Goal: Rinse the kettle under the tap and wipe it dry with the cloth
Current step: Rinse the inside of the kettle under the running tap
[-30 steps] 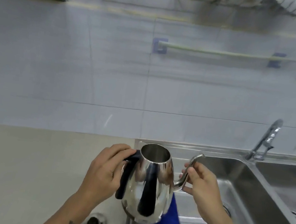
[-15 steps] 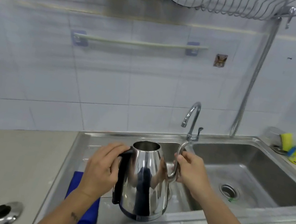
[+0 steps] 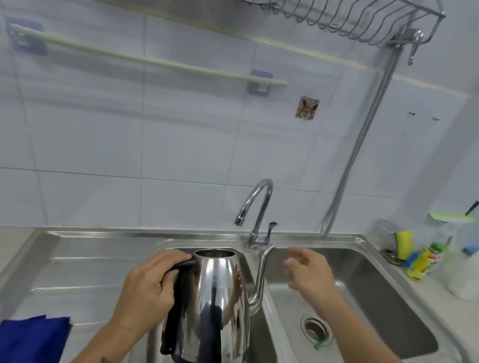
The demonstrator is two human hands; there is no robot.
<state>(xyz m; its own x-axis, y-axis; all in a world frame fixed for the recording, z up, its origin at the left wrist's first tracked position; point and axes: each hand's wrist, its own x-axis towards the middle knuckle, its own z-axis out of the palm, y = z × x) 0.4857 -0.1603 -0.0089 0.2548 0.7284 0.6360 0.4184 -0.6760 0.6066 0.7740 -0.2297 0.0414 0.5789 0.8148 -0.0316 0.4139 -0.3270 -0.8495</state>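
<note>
A shiny steel kettle (image 3: 212, 312) with a black handle, a thin curved spout and no lid hangs upright over the small left basin of the sink (image 3: 372, 284). My left hand (image 3: 149, 289) is wrapped around its handle. To the right of the spout my right hand (image 3: 309, 269) floats with fingers spread, holding nothing, just below and right of the tap lever. The chrome tap (image 3: 254, 205) rises behind the kettle; no water runs from it. A blue cloth (image 3: 27, 342) lies on the steel drainboard at the lower left.
A wire dish rack (image 3: 323, 3) with plates hangs overhead, and a hose runs down from it to the sink's back rim. Bottles and a sponge (image 3: 427, 258) crowd the counter at the right. A towel rail (image 3: 144, 58) is fixed to the tiled wall.
The kettle has travelled right from above the cloth to over the sink. My right hand has let go of the spout and opened near the tap; the lid has left the view.
</note>
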